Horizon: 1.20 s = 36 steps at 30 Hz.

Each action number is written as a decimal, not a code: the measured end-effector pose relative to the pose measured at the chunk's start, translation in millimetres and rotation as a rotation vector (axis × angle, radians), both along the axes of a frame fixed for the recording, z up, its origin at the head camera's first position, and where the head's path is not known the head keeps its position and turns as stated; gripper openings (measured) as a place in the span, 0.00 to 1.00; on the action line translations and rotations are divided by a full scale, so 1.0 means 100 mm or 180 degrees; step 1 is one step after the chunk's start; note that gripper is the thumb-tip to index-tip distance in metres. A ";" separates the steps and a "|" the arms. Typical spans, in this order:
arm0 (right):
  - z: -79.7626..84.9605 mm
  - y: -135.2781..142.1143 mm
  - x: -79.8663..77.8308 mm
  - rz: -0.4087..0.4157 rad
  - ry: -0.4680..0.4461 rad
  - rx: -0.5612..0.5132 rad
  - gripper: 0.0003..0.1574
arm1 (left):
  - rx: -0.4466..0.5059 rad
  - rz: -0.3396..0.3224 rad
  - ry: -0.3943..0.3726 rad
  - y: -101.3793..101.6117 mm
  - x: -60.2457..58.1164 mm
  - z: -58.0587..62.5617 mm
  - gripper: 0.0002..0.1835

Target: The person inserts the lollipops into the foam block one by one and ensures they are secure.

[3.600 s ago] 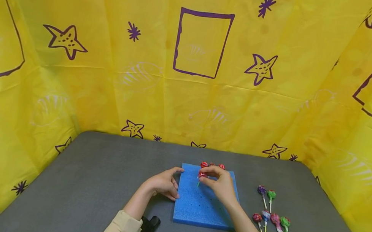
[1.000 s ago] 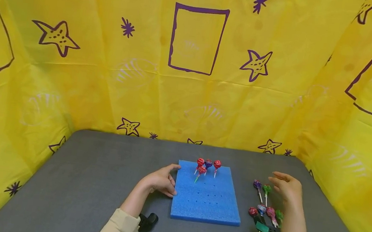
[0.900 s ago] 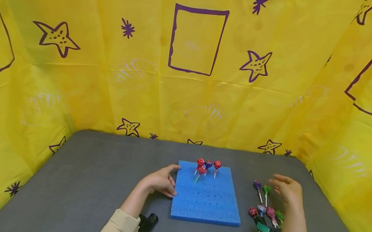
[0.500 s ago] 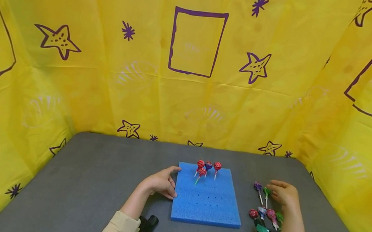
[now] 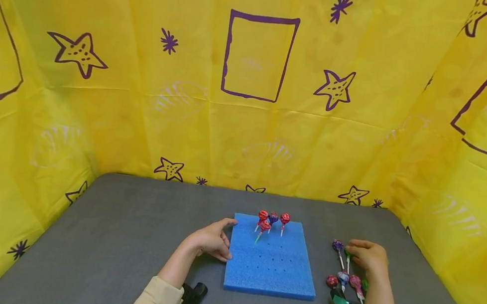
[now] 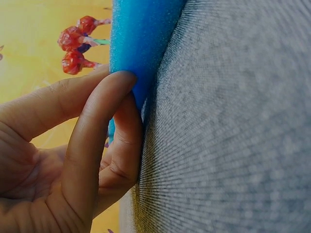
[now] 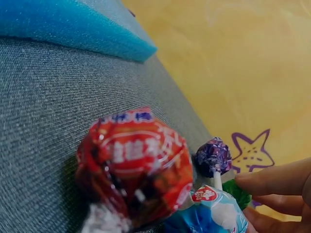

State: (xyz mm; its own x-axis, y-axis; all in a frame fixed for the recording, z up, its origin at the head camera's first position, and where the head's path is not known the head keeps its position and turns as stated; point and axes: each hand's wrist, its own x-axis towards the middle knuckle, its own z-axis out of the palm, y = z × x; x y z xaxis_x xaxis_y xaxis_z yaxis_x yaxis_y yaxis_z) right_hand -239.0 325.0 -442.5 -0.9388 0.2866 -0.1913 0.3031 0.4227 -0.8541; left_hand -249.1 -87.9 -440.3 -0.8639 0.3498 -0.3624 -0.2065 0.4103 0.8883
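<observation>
A blue foam board (image 5: pixel 269 280) with rows of small holes lies mid-table. My left hand (image 5: pixel 212 239) rests against its left edge, index finger and thumb spread apart; the left wrist view has the thumb pressing the foam's side. Toward the board's far end stand several lollipops: a purple one (image 5: pixel 273 217), two red ones behind, and a tilted red lollipop (image 5: pixel 264 226) on a green stick. To the right, my right hand (image 5: pixel 371 259) pinches the head of a green lollipop (image 7: pixel 237 195), partly hidden by the fingers. Beside it lies a purple lollipop (image 5: pixel 338 245).
Nearer me lie a red lollipop (image 5: pixel 332 281), a blue one (image 5: pixel 343 278), a pink one (image 5: pixel 355 282) and a second green one (image 5: pixel 365 285), partly behind my right wrist. Yellow printed cloth (image 5: pixel 244 142) walls the grey table (image 5: pixel 147 241) at the back and sides.
My right hand has left the red lollipop standing tilted in the foam, gone right, then lowered onto the green lollipop. My left hand has stayed at the board's edge.
</observation>
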 end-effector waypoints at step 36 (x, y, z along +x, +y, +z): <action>0.20 -0.17 0.03 -0.0530 0.0298 0.0377 0.26 | 0.0088 -0.0026 -0.0042 -0.01 -0.02 0.00 0.50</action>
